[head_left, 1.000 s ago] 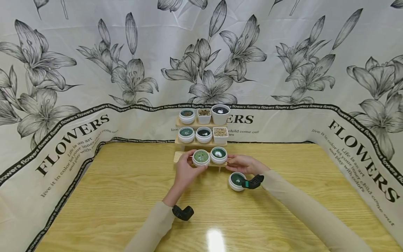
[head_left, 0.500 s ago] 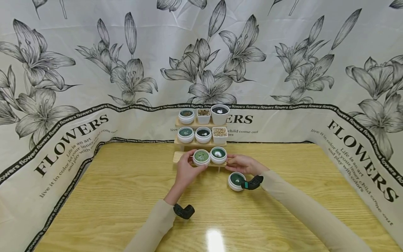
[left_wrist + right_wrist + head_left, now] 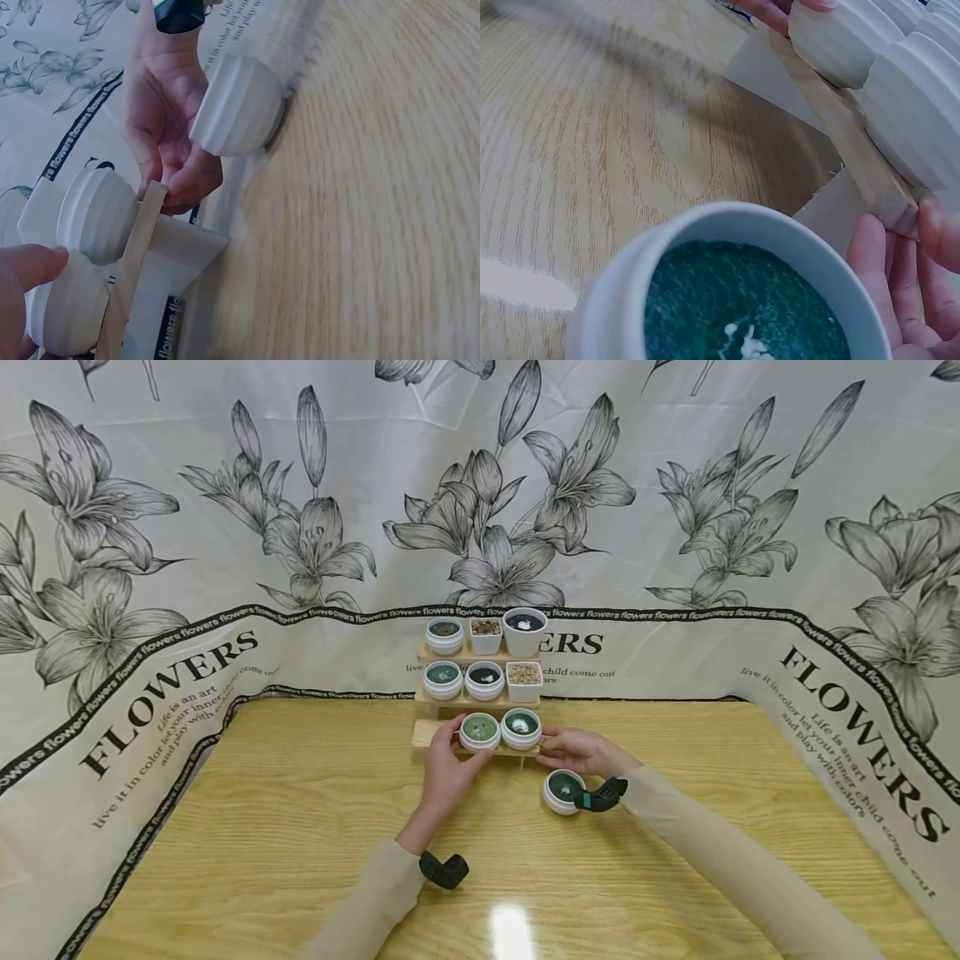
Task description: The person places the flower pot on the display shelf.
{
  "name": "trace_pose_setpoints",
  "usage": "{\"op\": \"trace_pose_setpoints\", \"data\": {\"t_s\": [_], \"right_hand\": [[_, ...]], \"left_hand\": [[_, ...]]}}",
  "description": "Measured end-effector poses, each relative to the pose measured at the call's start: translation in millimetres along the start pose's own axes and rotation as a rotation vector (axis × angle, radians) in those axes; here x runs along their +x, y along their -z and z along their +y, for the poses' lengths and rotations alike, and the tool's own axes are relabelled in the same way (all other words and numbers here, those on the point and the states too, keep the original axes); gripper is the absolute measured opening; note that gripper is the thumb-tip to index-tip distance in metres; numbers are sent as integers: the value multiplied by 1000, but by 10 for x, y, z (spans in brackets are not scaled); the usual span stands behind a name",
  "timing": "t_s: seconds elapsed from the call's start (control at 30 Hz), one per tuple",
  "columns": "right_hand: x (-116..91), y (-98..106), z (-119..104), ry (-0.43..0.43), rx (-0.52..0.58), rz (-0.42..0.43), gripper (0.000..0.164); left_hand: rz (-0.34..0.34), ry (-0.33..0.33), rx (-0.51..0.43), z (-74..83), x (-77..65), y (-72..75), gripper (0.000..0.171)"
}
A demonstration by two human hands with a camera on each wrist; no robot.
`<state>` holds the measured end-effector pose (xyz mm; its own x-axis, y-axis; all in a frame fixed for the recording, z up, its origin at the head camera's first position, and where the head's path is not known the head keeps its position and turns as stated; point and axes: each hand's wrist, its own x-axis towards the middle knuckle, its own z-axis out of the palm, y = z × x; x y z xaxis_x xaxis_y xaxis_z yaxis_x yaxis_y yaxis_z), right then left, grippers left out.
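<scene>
A small white pot with light green filling (image 3: 479, 732) sits on the lowest step of a wooden tiered stand (image 3: 429, 732). My left hand (image 3: 444, 768) holds this pot between thumb and fingers, from its left side. Beside it, on the same step, stands a white pot with dark green filling (image 3: 521, 728). At that step's right end, my right hand (image 3: 581, 752) pinches the wooden board (image 3: 855, 157), thumb on top and fingers beneath. Another white pot with dark green filling (image 3: 558, 795) rests on the table just below my right wrist.
The middle step bears two round pots and a square pot of pale pebbles (image 3: 524, 682). On the top step stand a round pot, a square pot of brown bits (image 3: 486, 636) and a taller pot (image 3: 525, 633). A flower-print cloth (image 3: 337, 643) hangs behind the wooden table (image 3: 300, 793).
My left hand and wrist have shifted slightly right, and the light green pot has moved a little toward the back of its step. My right hand stays at the board's end.
</scene>
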<state>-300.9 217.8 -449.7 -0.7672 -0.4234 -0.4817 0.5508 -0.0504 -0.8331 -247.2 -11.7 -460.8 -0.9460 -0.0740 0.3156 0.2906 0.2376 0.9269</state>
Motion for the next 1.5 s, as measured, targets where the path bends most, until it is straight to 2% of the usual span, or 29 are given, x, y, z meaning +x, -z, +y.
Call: {"op": "trace_pose_setpoints", "data": {"t_s": [0.23, 0.5, 0.8, 1.0, 1.27, 1.5], "right_hand": [[-4, 12, 6, 0, 17, -22, 62], [1, 7, 0, -1, 9, -10, 61], [19, 6, 1, -6, 14, 11, 61], [-4, -1, -2, -5, 23, -9, 61], [-3, 10, -3, -7, 24, -15, 61], [5, 5, -7, -12, 23, -4, 62]], "left_hand": [[32, 13, -8, -32, -15, -31, 66], [34, 41, -87, 14, 13, -12, 63], [43, 63, -37, 26, 40, 2, 63], [53, 75, -23, 21, 58, -9, 63], [55, 65, -34, 15, 63, -16, 63], [60, 57, 4, 29, 62, -16, 61]]}}
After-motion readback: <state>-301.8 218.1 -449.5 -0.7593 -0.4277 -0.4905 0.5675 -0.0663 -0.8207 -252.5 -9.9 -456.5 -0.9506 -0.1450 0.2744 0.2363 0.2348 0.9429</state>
